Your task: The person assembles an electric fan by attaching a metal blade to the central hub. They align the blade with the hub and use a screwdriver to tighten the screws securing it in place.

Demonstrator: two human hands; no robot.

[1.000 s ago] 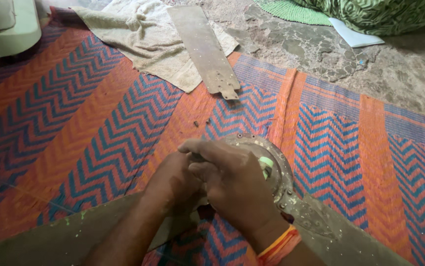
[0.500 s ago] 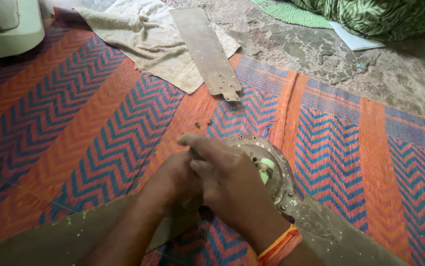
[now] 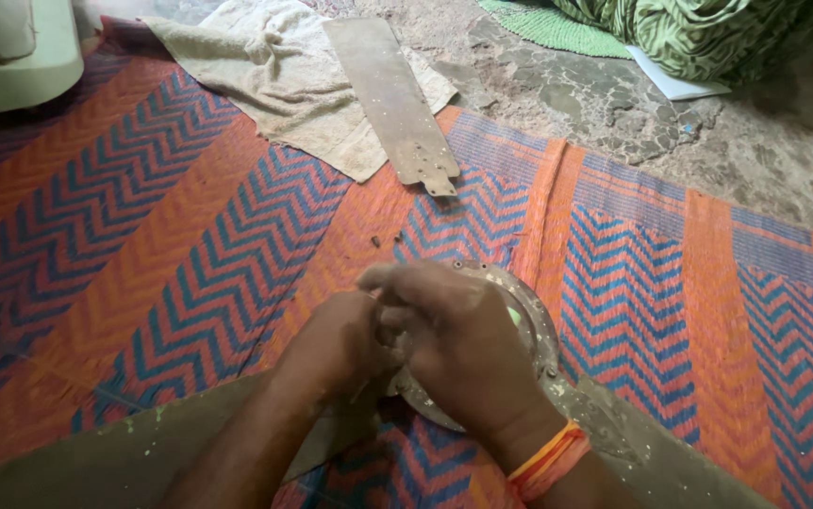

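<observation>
Head view, looking down at the floor. Both hands are bunched over a round, grimy metal fan motor hub (image 3: 531, 325) lying on an orange-and-blue zigzag woven mat (image 3: 142, 217).

Right hand (image 3: 463, 344), orange thread band (image 3: 546, 459) at the wrist, lies on top of the hub with its fingers curled inward. They seem to pinch something small at the hub's centre, but what it is cannot be told; the hand hides it. A sliver of pale green shows by the knuckles.

Left hand (image 3: 336, 344) is pressed against the hub's left edge, fingers clenched and tucked under the right hand; its grip is hidden.

Two dusty blades are still joined to the hub: one runs near left (image 3: 142, 443), one near right (image 3: 633, 443). A third, loose blade (image 3: 397, 94) lies well apart on the far side, partly on a beige towel (image 3: 274, 75). A few small dark bits, possibly screws (image 3: 386, 238), sit on the mat between hub and loose blade.

Judgement: dismantling looks partly done, with one blade off and two remaining.

Far right: stone floor (image 3: 614, 94), green patterned cloth (image 3: 708, 28). Far left: pale plastic object (image 3: 10, 47).
</observation>
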